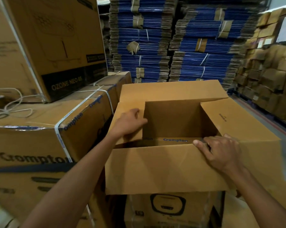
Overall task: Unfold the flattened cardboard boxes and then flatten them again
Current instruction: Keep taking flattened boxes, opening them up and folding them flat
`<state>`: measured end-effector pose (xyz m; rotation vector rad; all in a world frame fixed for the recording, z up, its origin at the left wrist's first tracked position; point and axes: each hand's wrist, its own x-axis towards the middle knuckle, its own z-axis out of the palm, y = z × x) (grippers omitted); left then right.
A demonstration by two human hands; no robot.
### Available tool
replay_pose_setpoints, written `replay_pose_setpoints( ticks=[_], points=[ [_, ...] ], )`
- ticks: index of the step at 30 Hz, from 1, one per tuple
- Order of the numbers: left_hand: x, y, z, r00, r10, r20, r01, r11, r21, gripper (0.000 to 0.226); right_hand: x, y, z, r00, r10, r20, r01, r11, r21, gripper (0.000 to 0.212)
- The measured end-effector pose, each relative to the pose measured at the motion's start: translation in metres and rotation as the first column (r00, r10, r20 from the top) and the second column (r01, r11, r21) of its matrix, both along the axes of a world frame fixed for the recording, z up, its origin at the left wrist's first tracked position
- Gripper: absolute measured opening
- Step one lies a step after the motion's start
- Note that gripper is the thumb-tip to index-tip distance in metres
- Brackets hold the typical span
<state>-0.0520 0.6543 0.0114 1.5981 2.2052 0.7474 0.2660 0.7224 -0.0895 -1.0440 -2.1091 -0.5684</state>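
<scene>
A brown cardboard box [170, 168] stands opened up in front of me, its four top flaps spread outward and its inside hollow. My left hand [130, 121] rests on the left flap, fingers curled over that flap's inner edge. My right hand [219, 151] grips the top edge of the near flap at its right end, fingertips hooked over the fold. Blue "Crompton" lettering shows on the inner wall under the near flap.
Strapped Crompton cartons [45, 129] are stacked close on the left, with a large "OZONE NEO" carton [56, 46] on top. Tall bundles of flattened blue boxes [171, 41] fill the back. Stacked brown cartons [267, 71] line the right. Another printed carton [168, 209] sits under the open box.
</scene>
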Motion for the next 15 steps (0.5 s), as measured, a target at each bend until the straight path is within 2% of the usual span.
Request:
replay_pose_setpoints(
  ticks=[2,4,7,9,12,15],
  points=[
    [-0.003,-0.018,0.02,0.96,0.008,0.279,-0.055,0.985,0.162,0.058,0.0,0.0,0.0,1.0,0.001,0.001,-0.001,1.0,-0.014,0.07],
    [-0.009,-0.038,0.035,0.901,-0.011,0.434,-0.107,0.963,0.247,0.051,0.002,0.0,0.001,1.0,0.001,-0.005,-0.001,0.999,-0.038,0.072],
    [-0.024,-0.074,0.04,0.783,-0.007,0.622,-0.197,0.946,0.258,0.04,0.001,-0.004,0.003,1.0,0.001,0.001,-0.001,0.999,-0.047,0.071],
    [-0.042,-0.098,0.032,0.666,0.003,0.746,-0.277,0.93,0.242,0.043,0.0,-0.008,0.003,1.0,0.006,0.011,-0.006,0.998,-0.058,0.07],
    [-0.065,-0.125,0.011,0.497,0.03,0.868,-0.482,0.841,0.247,0.039,-0.001,-0.013,0.005,1.0,0.021,-0.017,-0.022,0.999,-0.035,0.066],
    [-0.06,-0.124,-0.019,0.53,0.134,0.837,-0.558,0.799,0.225,0.022,-0.002,-0.017,0.008,1.0,0.026,-0.013,-0.026,0.998,-0.05,0.067]
  ],
)
